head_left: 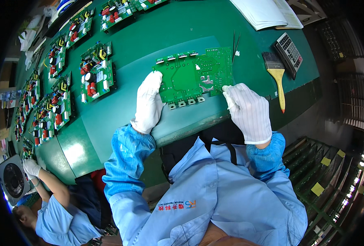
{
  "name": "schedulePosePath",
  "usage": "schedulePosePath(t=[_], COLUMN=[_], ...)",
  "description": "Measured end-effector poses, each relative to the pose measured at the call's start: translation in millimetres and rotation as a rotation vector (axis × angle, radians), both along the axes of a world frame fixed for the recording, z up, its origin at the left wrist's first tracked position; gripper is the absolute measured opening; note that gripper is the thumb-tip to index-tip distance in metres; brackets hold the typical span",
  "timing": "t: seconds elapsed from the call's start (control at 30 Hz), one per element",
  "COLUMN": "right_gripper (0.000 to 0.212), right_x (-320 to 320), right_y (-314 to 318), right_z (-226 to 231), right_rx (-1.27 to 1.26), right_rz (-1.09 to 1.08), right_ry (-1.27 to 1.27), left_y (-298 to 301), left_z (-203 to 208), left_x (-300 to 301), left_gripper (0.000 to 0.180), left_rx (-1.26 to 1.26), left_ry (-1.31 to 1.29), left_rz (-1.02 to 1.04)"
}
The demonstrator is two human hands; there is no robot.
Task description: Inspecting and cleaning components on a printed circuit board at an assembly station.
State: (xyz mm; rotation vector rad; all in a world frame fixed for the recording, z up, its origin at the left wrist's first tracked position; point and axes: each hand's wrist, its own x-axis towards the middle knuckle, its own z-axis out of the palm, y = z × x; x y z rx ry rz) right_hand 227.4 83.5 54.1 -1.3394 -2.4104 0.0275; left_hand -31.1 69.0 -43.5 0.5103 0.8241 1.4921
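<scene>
Circuit board (190,78): While it spans both hands, it lies before the person on the green mat (124,88), trace side up, metal tabs (191,101) along the near edge. Whether it sits flat or slightly raised, cannot tell.
Handling: best judged as an edge job — support the left side, steady the lower right corner, press lightly so the board does not flex. Fingertips should stay off the silvery solder patches (207,84), and the tabs should not scrape the mat.
Left glove (149,102): fingers curled around the board's left edge, closed on it; the parts beneath are hidden.
Right glove (247,112): thumb and forefinger drawn nearly together at the lower right corner, other fingers folded in. Contact looks likely; whether they grip the board or pinch something small, cannot tell.
Tweezers (233,41): thin and dark, apparently tweezers, lying just beyond the right edge, untouched.
Brush (277,78): yellow handle, dark bristles, beside the calculator (289,53), apart from the right glove.
Other boards (96,76): to the left, component side up — well clear of the left glove.
</scene>
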Motion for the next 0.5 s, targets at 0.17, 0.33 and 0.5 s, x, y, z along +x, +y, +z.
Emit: schedulePosePath(t=[0.17, 0.33, 0.5], right_gripper=[0.013, 0.012, 0.012], right_x=[0.2, -2.2, -4.6], right_y=[1.1, -0.1, -1.1], right_z=[0.6, 0.2, 2.6], right_rx=[0.004, 0.007, 0.019], right_rz=[0.021, 0.005, 0.000], right_ry=[0.009, -0.017, -0.048], left_y=[-1.0, -1.2, -1.2], left_z=[-6.7, -13.1, -10.6], left_x=[-0.3, -2.1, -1.1], left_gripper=[0.033, 0.033, 0.032], left_rx=[0.039, 0.073, 0.103], left_ry=[0.025, 0.031, 0.061], left_rz=[0.008, 0.003, 0.012])
